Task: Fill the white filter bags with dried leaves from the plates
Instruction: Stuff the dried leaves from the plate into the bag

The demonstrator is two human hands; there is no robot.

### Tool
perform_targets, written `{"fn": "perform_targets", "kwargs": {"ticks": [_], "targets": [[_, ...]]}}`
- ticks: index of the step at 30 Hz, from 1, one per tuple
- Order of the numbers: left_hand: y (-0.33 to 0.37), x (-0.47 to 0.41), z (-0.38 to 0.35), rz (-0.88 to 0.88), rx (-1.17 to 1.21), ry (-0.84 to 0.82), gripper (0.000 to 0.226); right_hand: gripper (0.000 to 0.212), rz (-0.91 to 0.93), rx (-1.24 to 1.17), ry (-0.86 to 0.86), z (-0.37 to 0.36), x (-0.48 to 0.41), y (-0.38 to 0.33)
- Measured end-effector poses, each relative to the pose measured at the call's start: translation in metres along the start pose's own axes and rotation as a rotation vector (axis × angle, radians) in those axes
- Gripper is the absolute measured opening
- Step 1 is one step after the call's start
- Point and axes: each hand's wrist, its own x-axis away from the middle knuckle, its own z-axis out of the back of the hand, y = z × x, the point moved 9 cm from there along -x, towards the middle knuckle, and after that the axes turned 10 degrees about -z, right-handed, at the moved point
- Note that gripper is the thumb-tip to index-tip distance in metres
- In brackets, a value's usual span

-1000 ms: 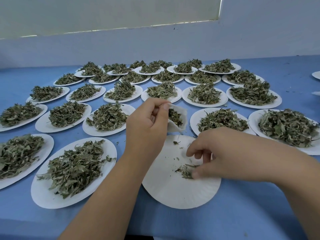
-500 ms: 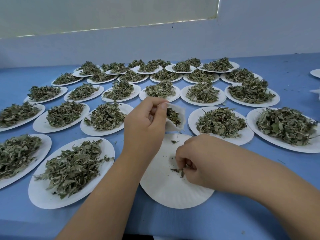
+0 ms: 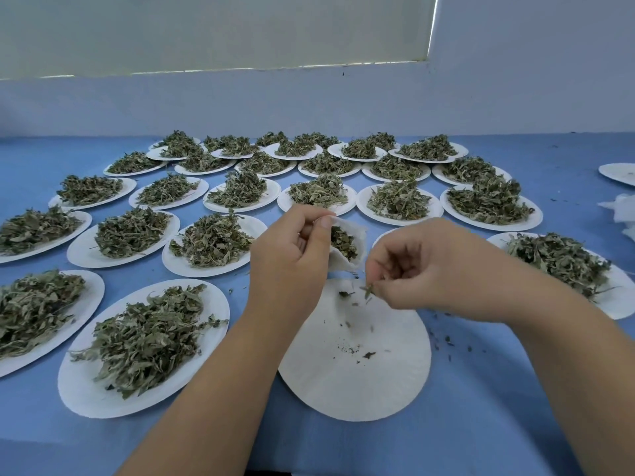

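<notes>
- Hands first: we see the left hand [image 3: 288,255] raised above the blue surface [image 3: 481,424]. Its grip pinches the top edge of a white filter bag [image 3: 357,231] between the thumb and curled fingers.
- The bag's mouth gapes toward the right, and inside it we make out a dark clump of dried leaves.
- The bag hangs over the far edge of the near plate [image 3: 360,383]; we cannot tell whether its bottom touches the rim.
- The right hand [image 3: 422,266] sits just beside the bag's mouth and a little lower. Its grip is narrow, with fingertips and thumb pinching a small tuft of leaves [image 3: 369,290] above the near plate.
- The near plate is white paper and holds only dark crumbs and a few stray leaf bits.
- More crumbs lie on the surface just to the right of that plate.
- To its left, the front plate [image 3: 79,389] carries a broad leaf pile [image 3: 147,334].
- Beyond the hands we see rows of white plates reaching back toward the pale wall [image 3: 309,104], each heaped with dried leaves.
- One heaped plate [image 3: 615,300] lies at the right, partly hidden behind the right forearm.
- At the far right edge there is a bare plate [image 3: 618,173] and, nearer, a crumpled white heap [image 3: 622,214] that we cannot identify.
</notes>
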Motion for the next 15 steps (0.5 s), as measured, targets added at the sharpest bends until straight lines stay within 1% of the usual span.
{"fn": "perform_targets", "kwargs": {"ticks": [2, 4, 6, 8, 10, 12, 15], "targets": [[0.000, 0.000, 0.000, 0.002, 0.017, 0.004, 0.012, 0.015, 0.041, -0.021, 0.093, 0.011, -0.002, -0.011], [-0.001, 0.000, 0.000, 0.012, 0.035, 0.006, 0.012, 0.015, 0.081, 0.040, 0.195, 0.021, -0.005, -0.023], [-0.003, 0.001, -0.001, 0.035, 0.067, 0.008, 0.013, 0.015, 0.066, 0.189, 0.252, 0.023, -0.012, -0.031], [-0.004, 0.001, -0.001, 0.046, 0.079, 0.009, 0.013, 0.012, 0.039, 0.368, 0.265, 0.017, -0.021, -0.036], [-0.005, 0.001, -0.001, 0.048, 0.083, 0.006, 0.014, 0.010, 0.040, 0.457, 0.297, 0.010, -0.029, -0.038], [-0.007, 0.001, -0.003, 0.069, 0.109, 0.002, 0.016, 0.009, 0.031, 0.454, 0.337, 0.005, -0.034, -0.033], [-0.010, 0.002, -0.007, 0.113, 0.144, -0.007, 0.017, 0.005, 0.044, 0.341, 0.438, 0.007, -0.031, -0.026]]}}
